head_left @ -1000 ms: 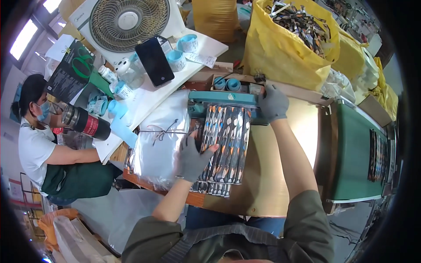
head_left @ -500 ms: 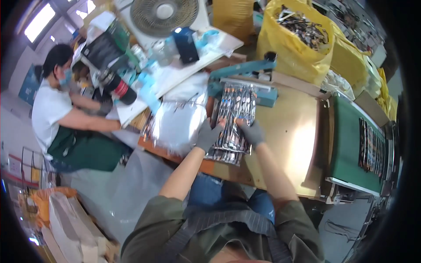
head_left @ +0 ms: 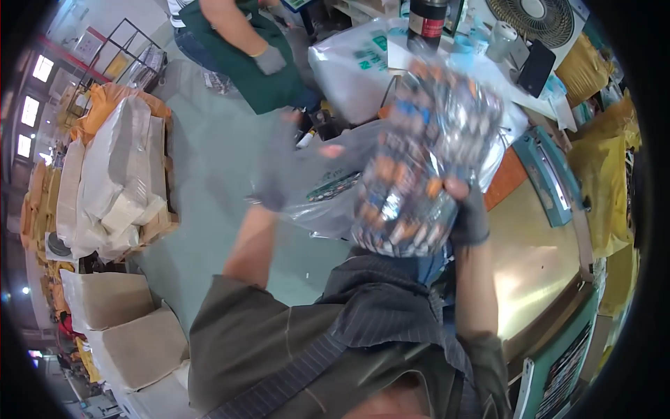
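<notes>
My right hand [head_left: 469,218], in a dark grey glove with bare fingertips, grips the right side of a plastic-wrapped bundle [head_left: 412,178]. The bundle is glossy and packed with small dark, orange and silvery pieces; motion blurs what they are. It is raised in front of me, over the table's left end. To the left, my gloved left hand [head_left: 276,171] is raised beside a large, thin see-through plastic bag [head_left: 324,185] with green print. Its fingers are smeared by motion, so I cannot make out whether it grips the bag.
A co-worker in a green apron [head_left: 251,70] stands ahead. Wrapped cartons [head_left: 129,181] are stacked at left. On the right are the tan tabletop [head_left: 537,258], a teal bag sealer [head_left: 551,174] and a green board [head_left: 558,370] with dark strips. A fan [head_left: 534,10] stands far right.
My view has swung left. The bundle has come up off the table in my right hand. My left hand has left it and moved out to the left, by the see-through bag.
</notes>
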`<move>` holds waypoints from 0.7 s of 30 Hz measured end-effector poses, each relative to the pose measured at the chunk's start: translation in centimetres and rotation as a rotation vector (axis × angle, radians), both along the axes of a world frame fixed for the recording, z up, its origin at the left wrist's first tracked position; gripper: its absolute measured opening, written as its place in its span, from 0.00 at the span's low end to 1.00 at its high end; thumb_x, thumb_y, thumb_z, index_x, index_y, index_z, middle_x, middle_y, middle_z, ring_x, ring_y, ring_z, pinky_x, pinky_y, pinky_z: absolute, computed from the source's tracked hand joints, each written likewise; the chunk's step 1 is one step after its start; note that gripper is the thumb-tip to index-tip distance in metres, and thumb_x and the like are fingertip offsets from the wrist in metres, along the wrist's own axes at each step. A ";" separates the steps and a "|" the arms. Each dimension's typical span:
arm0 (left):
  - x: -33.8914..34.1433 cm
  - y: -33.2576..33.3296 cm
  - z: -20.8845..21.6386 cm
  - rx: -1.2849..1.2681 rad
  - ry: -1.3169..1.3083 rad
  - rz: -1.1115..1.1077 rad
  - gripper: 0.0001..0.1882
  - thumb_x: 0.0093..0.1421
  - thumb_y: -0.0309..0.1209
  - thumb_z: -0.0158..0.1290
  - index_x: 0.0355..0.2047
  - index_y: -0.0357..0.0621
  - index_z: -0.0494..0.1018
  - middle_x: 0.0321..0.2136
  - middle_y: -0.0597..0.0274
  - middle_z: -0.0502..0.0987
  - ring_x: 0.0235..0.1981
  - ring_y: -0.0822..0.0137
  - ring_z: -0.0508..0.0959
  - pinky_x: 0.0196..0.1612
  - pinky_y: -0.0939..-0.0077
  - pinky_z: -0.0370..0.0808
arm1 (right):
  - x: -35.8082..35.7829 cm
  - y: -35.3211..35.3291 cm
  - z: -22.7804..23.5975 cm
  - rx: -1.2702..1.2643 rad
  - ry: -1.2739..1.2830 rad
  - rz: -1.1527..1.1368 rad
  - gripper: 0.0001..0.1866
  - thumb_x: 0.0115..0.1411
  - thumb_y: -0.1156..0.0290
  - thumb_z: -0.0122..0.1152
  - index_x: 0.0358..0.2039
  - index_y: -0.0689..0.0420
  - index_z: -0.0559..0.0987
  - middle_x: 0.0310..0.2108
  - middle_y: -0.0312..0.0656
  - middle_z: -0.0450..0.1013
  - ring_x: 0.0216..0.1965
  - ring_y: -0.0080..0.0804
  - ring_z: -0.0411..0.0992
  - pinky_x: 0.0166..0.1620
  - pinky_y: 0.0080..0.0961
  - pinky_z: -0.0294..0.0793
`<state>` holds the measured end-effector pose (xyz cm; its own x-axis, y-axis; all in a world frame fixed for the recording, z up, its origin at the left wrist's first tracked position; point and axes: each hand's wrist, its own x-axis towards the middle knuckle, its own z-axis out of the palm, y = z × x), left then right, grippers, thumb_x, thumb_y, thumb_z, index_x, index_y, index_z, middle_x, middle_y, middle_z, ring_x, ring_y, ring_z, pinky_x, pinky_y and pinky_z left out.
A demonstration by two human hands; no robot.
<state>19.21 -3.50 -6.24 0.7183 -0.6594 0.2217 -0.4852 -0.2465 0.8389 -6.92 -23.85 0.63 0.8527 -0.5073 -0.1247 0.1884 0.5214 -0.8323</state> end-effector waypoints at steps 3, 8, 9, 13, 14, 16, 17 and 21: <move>0.1 6.0 3.7 0.510 -0.639 0.420 0.30 0.50 0.49 0.59 0.37 0.30 0.68 0.31 0.44 0.76 0.27 0.58 0.75 0.33 0.63 0.71 | 7.1 1.1 5.0 -0.296 -0.089 0.124 0.25 0.46 0.67 0.62 0.44 0.66 0.71 0.38 0.41 0.73 0.39 0.28 0.72 0.43 0.24 0.72; -1.1 9.7 -6.1 0.151 0.382 0.451 0.24 0.56 0.45 0.54 0.15 0.35 0.68 0.14 0.63 0.69 0.19 0.67 0.72 0.24 0.70 0.67 | 13.2 3.8 -4.9 -1.268 0.054 0.293 0.33 0.44 0.63 0.68 0.50 0.61 0.67 0.46 0.46 0.69 0.46 0.40 0.69 0.50 0.33 0.67; -0.9 9.6 -6.6 -0.126 0.594 0.486 0.21 0.56 0.42 0.53 0.15 0.38 0.67 0.13 0.66 0.65 0.18 0.70 0.69 0.22 0.71 0.65 | 13.6 3.5 -9.0 -1.454 0.233 0.435 0.32 0.43 0.64 0.68 0.48 0.61 0.67 0.48 0.48 0.68 0.47 0.40 0.69 0.50 0.32 0.68; -3.9 9.4 -2.8 -0.423 0.978 0.633 0.15 0.57 0.32 0.49 0.14 0.48 0.62 0.13 0.71 0.60 0.16 0.77 0.62 0.18 0.78 0.58 | 12.9 5.0 -16.9 -1.919 0.410 0.660 0.29 0.51 0.61 0.58 0.54 0.55 0.66 0.47 0.48 0.71 0.48 0.44 0.70 0.50 0.34 0.68; -4.0 9.6 -2.2 -0.420 0.984 0.635 0.15 0.57 0.32 0.49 0.14 0.48 0.62 0.13 0.71 0.60 0.16 0.77 0.62 0.18 0.78 0.58 | 11.9 4.5 -17.8 -1.838 0.313 0.459 0.27 0.53 0.59 0.55 0.54 0.53 0.68 0.46 0.47 0.72 0.48 0.43 0.70 0.50 0.33 0.69; -4.1 10.1 -1.3 -0.517 1.047 0.629 0.13 0.56 0.29 0.49 0.16 0.48 0.61 0.14 0.73 0.59 0.14 0.79 0.60 0.16 0.82 0.53 | 12.0 0.4 -14.7 -1.249 0.672 0.693 0.23 0.56 0.55 0.49 0.50 0.52 0.73 0.47 0.46 0.72 0.50 0.42 0.70 0.51 0.33 0.68; -4.3 9.3 -0.6 -0.504 1.064 0.598 0.13 0.56 0.29 0.49 0.16 0.48 0.61 0.14 0.73 0.59 0.14 0.79 0.60 0.16 0.82 0.53 | 11.4 -3.1 -16.6 -1.601 0.669 0.727 0.23 0.54 0.52 0.51 0.44 0.53 0.78 0.46 0.48 0.73 0.50 0.39 0.70 0.51 0.30 0.68; -4.6 9.6 2.9 -0.302 0.732 0.448 0.14 0.55 0.29 0.48 0.15 0.48 0.60 0.11 0.73 0.58 0.10 0.80 0.57 0.13 0.81 0.52 | 11.9 -5.6 -9.1 -2.056 0.696 0.911 0.32 0.45 0.56 0.61 0.52 0.53 0.71 0.51 0.46 0.69 0.53 0.40 0.66 0.56 0.30 0.63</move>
<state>14.63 6.14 -3.39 0.9227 -0.2727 -0.2724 0.2822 -0.0037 0.9594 4.96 -29.45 -8.42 0.9159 0.0392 -0.3994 0.0450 -0.9990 0.0052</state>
